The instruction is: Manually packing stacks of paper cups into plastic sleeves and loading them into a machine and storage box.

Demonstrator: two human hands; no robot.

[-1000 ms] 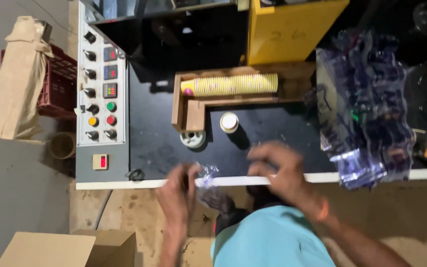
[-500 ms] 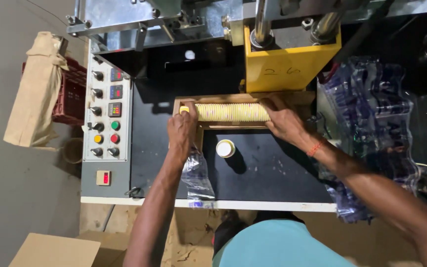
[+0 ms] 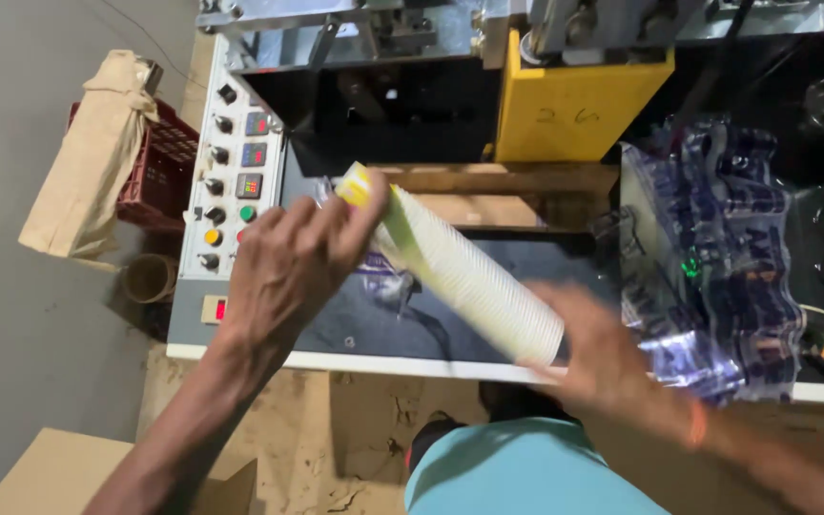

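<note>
At far left, one red plastic crate (image 3: 159, 172) stands on the floor, a tan cloth sack (image 3: 88, 162) draped over it, its contents hidden. One cardboard box (image 3: 50, 472) sits below. The left hand (image 3: 288, 262), fingers curled around, grips the yellow-tipped end of one long stack of nested paper cups (image 3: 460, 272), held slanted above the machine table (image 3: 383, 362). The blurred right hand (image 3: 603, 358) cups its lower end. One heap of clear plastic sleeves (image 3: 717, 257) lies to the right.

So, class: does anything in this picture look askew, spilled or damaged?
Nothing looks spilled or damaged. The long stack of paper cups slants across the black worktop, but only because the left hand and right hand hold its two ends. The clear plastic bags lie in a crumpled heap at the right.
</note>
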